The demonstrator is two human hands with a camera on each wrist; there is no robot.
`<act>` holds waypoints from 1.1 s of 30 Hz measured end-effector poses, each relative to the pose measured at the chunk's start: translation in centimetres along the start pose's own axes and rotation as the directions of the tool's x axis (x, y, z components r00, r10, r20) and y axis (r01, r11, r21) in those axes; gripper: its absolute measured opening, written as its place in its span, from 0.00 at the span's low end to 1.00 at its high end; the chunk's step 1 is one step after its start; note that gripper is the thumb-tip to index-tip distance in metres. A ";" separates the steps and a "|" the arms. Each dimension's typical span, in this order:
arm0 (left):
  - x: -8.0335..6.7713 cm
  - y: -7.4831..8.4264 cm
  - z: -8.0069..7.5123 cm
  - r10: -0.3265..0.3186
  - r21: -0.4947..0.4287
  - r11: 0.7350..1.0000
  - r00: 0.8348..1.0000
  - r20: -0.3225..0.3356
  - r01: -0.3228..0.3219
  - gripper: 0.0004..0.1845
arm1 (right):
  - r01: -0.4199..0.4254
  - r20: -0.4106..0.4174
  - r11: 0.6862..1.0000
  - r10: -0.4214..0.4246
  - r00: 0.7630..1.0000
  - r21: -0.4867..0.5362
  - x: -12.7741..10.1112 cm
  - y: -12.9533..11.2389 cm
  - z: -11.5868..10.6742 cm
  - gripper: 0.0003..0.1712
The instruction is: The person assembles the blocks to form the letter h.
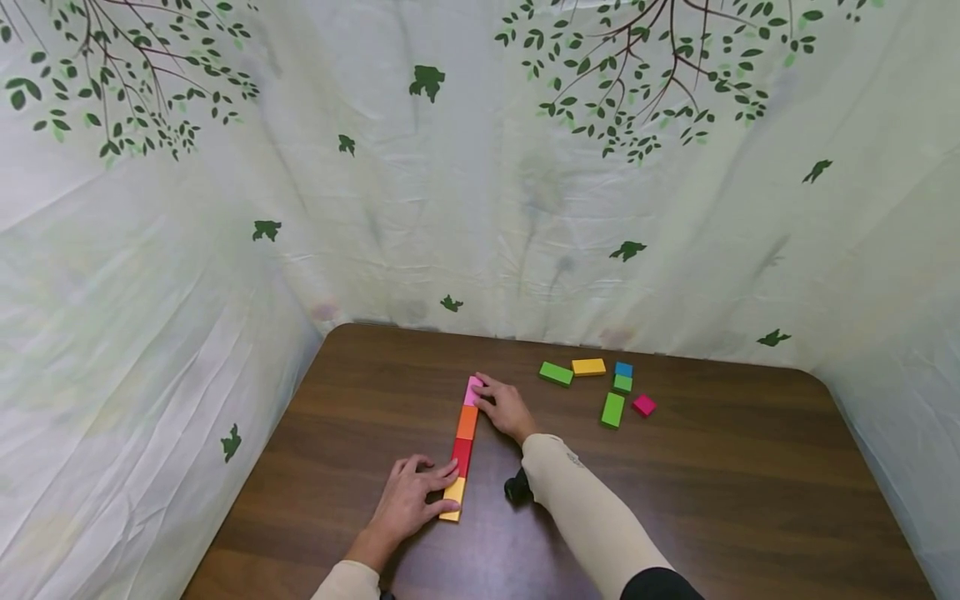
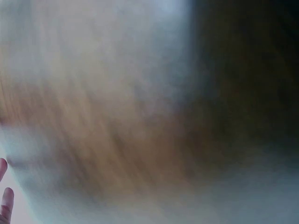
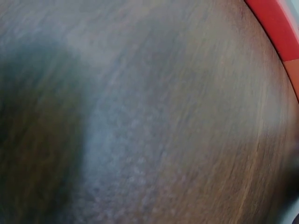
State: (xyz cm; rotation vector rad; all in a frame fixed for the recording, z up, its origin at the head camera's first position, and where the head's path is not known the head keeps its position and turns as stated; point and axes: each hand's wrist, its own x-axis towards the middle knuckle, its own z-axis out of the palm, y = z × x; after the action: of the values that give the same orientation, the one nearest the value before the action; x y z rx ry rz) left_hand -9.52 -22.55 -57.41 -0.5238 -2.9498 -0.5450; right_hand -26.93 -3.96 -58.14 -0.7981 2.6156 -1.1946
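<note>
Four-coloured, a straight row of blocks runs away from me in the head view: a yellow block (image 1: 453,492) nearest, then a red block (image 1: 462,457), an orange block (image 1: 467,422) and a pink block (image 1: 471,392) at the far end. My left hand (image 1: 408,500) lies over the near end from the left, thumb across the yellow block and a finger on the red one. From the right, my right hand (image 1: 508,410) holds the pink block with thumb and index finger. The right wrist view catches only a corner of the row, with the red block (image 3: 276,28) showing.
Right of the row lie green blocks (image 1: 556,374), a yellow-orange block (image 1: 588,367), a blue block (image 1: 623,369) and a magenta block (image 1: 643,406). The brown table (image 1: 720,483) ends at a leaf-print curtain (image 1: 480,208) behind. Both wrist views are mostly blurred.
</note>
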 end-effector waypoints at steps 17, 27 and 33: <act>0.0 0.0 0.1 0.044 0.031 0.999 0.998 -0.044 -0.043 0.32 | 0.029 -0.074 0.998 -0.025 0.997 0.059 -0.4 0.3 -0.9 0.21; 0.0 -0.3 0.5 0.084 0.066 0.995 0.991 -0.108 -0.078 0.32 | 0.003 -0.213 1.000 -0.005 0.977 -0.009 -1.2 2.6 -4.3 0.19; 0.0 -0.2 0.4 0.049 0.047 0.998 0.996 -0.069 -0.046 0.32 | -0.035 -0.235 0.996 0.015 0.972 -0.081 -2.2 4.4 -6.7 0.20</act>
State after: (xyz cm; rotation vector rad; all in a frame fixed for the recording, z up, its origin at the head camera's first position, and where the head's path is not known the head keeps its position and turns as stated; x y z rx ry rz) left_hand -9.62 -22.57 -57.80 -0.5568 -2.8684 -0.4802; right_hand -29.19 3.97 -57.11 -0.6720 2.8731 -1.2487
